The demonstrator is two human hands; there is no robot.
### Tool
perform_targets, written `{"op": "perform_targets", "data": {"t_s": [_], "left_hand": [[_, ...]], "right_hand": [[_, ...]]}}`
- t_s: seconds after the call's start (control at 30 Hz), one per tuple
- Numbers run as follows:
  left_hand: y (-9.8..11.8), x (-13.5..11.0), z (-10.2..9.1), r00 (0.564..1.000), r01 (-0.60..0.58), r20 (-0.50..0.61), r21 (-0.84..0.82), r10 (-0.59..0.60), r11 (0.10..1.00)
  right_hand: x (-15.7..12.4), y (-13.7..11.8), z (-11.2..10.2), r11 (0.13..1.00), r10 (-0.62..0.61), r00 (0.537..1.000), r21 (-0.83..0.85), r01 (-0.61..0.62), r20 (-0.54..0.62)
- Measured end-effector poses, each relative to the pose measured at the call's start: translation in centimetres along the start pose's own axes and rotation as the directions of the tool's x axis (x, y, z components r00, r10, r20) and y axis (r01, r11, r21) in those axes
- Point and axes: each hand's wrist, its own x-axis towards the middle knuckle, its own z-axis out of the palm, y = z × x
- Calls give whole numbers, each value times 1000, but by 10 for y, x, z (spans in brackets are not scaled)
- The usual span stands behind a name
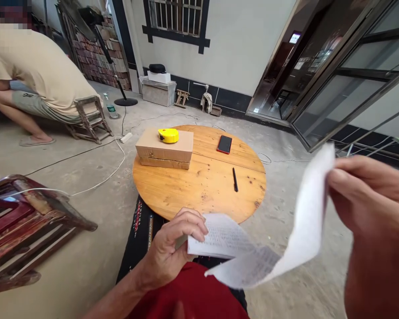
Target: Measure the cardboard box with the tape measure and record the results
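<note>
A white sheet of paper (pixel 295 239) with printed or written lines stretches in a curve between my two hands. My left hand (pixel 173 241) pinches its folded end just over the near edge of the round wooden table (pixel 173 190). Raised at the right, my right hand (pixel 369 195) grips the other end between thumb and fingers. The sheet sags in the middle, and the text is too small to read. On the table lie a black pen (pixel 235 179), a phone (pixel 224 144) with a red edge, and a cardboard box (pixel 166 155) with a yellow tape measure (pixel 169 135) on top.
Another person (pixel 43 75) sits bent over on a low wooden stool (pixel 89 117) at the left. A standing fan (pixel 109 57), a water bottle (pixel 111 108) and a power strip (pixel 126 138) with cables are behind. A wooden chair (pixel 36 230) stands near left; a glass door (pixel 346 84) at right.
</note>
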Motion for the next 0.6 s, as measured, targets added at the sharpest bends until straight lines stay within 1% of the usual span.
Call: {"op": "perform_targets", "data": {"t_s": [0.03, 0.1, 0.17, 0.23, 0.33, 0.4, 0.43, 0.53, 0.6], "left_hand": [[2, -1, -1, 1000, 6, 5, -18, -6, 1000], [5, -4, -3, 999, 42, 13, -44, -42, 998], [9, -9, -6, 993, 115, 22, -57, -114, 992], [13, -13, -8, 982, 186, 23, -74, -185, 980], [15, -18, -10, 976, 210, -36, -134, -217, 968], [15, -20, -10, 972, 201, -91, -148, -215, 968], [14, -21, -10, 971, 196, -107, -146, -212, 970], [13, -23, -8, 969, 200, -113, -160, -219, 967], [13, -24, -7, 966, 207, -116, -194, -232, 959]], "right_hand": [[7, -4, 11, 997, 31, 997, 71, -36, 67], [19, -7, 33, 987, 68, 974, 129, -97, 215], [28, -5, 55, 987, 83, 939, 104, -125, 335], [31, -1, 76, 992, 87, 899, 44, -117, 428], [27, 9, 103, 993, 115, 828, -41, -110, 549], [22, 19, 117, 989, 147, 778, -74, -129, 611], [20, 24, 123, 987, 162, 761, -94, -133, 629], [13, 37, 137, 981, 192, 722, -161, -113, 665], [8, 43, 145, 979, 196, 698, -173, -104, 689]]}}
